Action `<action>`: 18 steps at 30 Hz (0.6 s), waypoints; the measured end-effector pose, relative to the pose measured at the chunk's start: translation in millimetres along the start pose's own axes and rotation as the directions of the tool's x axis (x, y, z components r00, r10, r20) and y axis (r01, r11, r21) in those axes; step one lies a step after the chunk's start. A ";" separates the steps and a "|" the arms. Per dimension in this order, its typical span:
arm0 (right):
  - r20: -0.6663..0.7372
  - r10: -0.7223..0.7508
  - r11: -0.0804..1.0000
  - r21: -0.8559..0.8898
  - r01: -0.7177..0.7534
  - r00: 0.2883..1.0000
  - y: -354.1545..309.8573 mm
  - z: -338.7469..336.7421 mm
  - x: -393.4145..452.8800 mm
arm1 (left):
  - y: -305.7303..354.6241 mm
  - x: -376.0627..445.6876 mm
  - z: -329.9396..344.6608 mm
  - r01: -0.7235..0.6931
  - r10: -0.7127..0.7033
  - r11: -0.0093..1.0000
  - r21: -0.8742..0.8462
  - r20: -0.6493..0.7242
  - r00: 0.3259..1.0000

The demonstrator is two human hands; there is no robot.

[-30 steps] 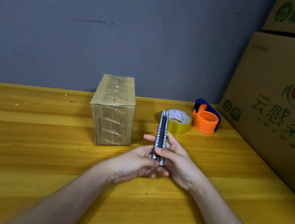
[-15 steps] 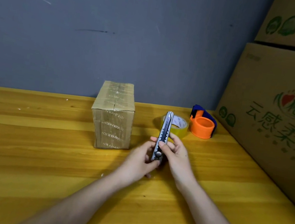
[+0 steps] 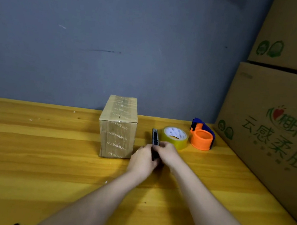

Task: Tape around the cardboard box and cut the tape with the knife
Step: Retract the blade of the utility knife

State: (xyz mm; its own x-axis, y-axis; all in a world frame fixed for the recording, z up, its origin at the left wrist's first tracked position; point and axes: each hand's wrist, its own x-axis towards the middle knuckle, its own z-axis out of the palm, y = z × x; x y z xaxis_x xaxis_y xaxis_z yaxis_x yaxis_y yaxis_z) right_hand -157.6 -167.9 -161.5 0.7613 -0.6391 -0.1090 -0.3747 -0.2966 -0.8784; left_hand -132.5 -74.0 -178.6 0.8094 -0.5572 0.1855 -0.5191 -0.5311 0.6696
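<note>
Nearest the camera, two bare forearms enter from the bottom edge, cut off below the elbows, and reach forward over the wooden table until they meet near its middle. At that meeting point the left hand and the right hand close together around the knife, a slim utility cutter standing almost upright with its top leaning slightly away. Both hands have their fingers curled onto the knife's lower half, the left from the left side, the right from the right and a little higher, so the handle's bottom end is hidden between them and only the upper part rises clear. Whether any blade is pushed out is hard to make out, since the knife shows edge-on and dark. Just left of the hands stands the cardboard box, upright on the table, apart from the fingers, with glossy strips and faint printed lettering on its front and top. Just behind the right hand lies the roll of tape, flat on the table, its near edge partly covered by the knuckles. Farther right sits an orange and blue tape dispenser. Along the right edge, large cartons are stacked, cut off by the frame, and a grey wall closes the back.
</note>
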 end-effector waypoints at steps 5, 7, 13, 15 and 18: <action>0.069 0.069 0.994 -0.089 -0.063 0.995 -6.0 4.6 9.0 | 7.3 10.5 1.5 0.103 -0.107 0.991 0.084 0.044 0.993; 0.061 0.077 0.985 -0.161 -0.067 0.995 -5.9 8.0 16.2 | 9.2 15.8 2.6 0.148 -0.153 0.984 0.099 0.044 0.987; 0.022 0.107 0.893 -0.443 -0.086 0.994 -5.1 15.7 30.8 | 12.8 27.9 -1.1 0.217 -0.234 0.960 0.179 0.081 0.969; 0.024 0.117 0.877 -0.471 -0.092 0.993 -4.8 16.2 33.8 | 12.5 29.4 -1.7 0.228 -0.252 0.951 0.209 0.099 0.963; 0.036 0.128 0.873 -0.478 -0.095 0.991 -4.0 15.0 36.8 | 13.7 31.1 -2.0 0.233 -0.265 0.942 0.239 0.111 0.958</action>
State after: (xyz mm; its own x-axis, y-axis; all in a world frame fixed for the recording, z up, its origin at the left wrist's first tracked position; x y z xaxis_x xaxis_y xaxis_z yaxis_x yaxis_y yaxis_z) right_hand -120.2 -179.6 -169.0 0.7258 -0.6457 -0.2373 -0.6527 -0.5375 -0.5340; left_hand -113.9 -97.3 -162.2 0.8824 -0.4636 -0.0801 -0.3660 -0.7834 0.5022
